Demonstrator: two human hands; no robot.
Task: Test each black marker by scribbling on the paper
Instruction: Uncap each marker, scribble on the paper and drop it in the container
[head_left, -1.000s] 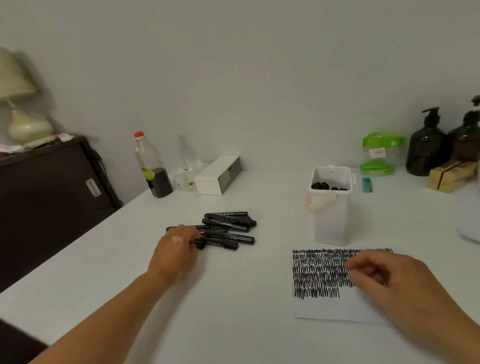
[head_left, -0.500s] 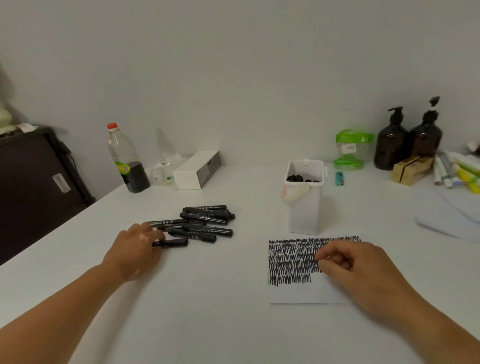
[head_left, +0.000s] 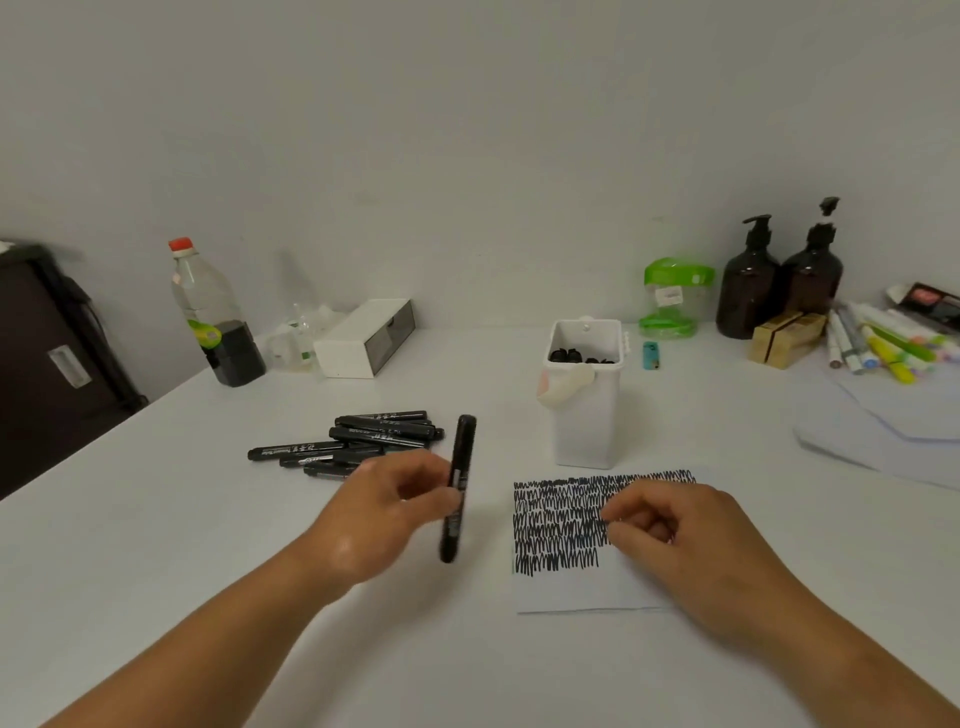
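My left hand (head_left: 376, 514) pinches a capped black marker (head_left: 460, 467) near its middle and holds it almost upright above the table. Behind it a pile of several black markers (head_left: 363, 441) lies on the white table (head_left: 208, 571). A sheet of paper (head_left: 582, 592) covered with rows of black scribbles lies to the right. My right hand (head_left: 685, 540) rests on the paper with its fingers loosely curled, holding nothing that I can see.
A white tub (head_left: 587, 410) with black markers inside stands behind the paper. Along the wall are a plastic bottle (head_left: 213, 317), a white box (head_left: 363, 338), a green-lidded jar (head_left: 672, 296), two brown pump bottles (head_left: 779, 280) and coloured pens (head_left: 883, 343). A dark cabinet (head_left: 47, 364) stands left.
My left hand has picked one marker out of the pile and lifted it rightward, toward the paper, turning it upright. My right hand has stayed on the paper.
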